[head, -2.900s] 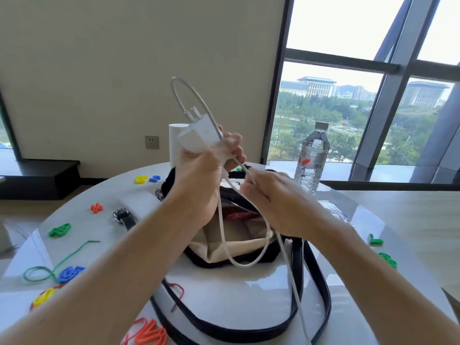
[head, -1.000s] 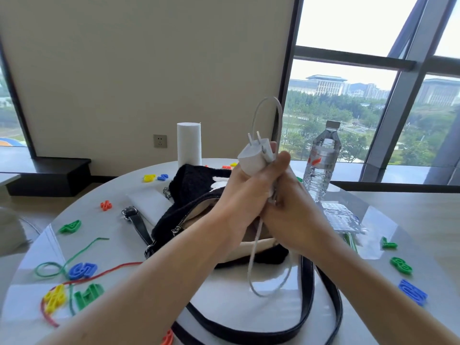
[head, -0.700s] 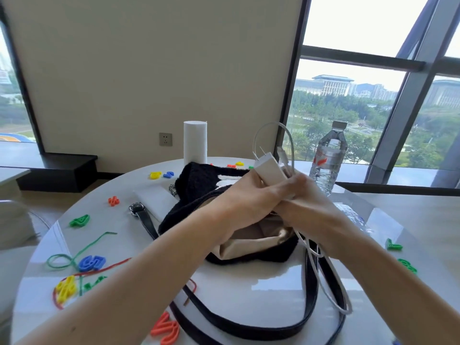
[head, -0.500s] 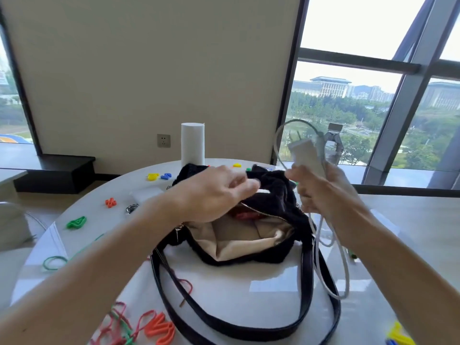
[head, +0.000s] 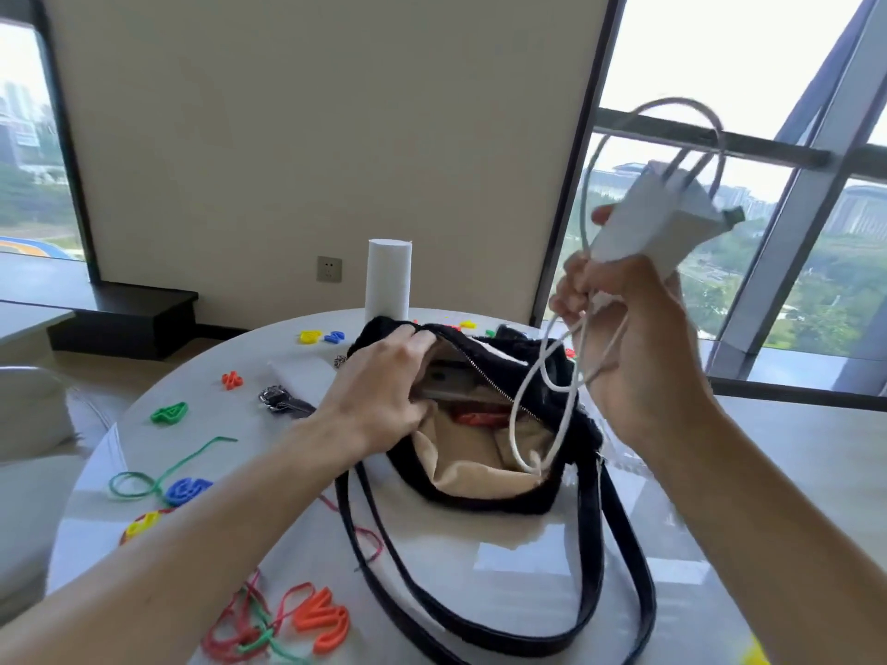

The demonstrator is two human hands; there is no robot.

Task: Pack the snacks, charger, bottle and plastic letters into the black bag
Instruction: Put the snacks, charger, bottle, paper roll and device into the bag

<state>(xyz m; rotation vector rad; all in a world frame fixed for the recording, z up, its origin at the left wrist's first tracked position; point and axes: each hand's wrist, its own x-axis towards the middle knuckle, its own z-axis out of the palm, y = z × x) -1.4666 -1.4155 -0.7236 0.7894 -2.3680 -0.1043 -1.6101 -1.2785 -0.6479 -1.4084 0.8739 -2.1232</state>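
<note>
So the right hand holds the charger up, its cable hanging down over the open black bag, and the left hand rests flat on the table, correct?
Not quite. The head view shows the left hand gripping the rim of the black bag, not flat on the table. The right hand does hold the charger up, its cable hanging over the open bag.

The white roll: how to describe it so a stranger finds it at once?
Find the round table, then the open black bag on it. Just behind the bag stands the white roll, the only upright cylinder in view among flat coloured letters.
</note>
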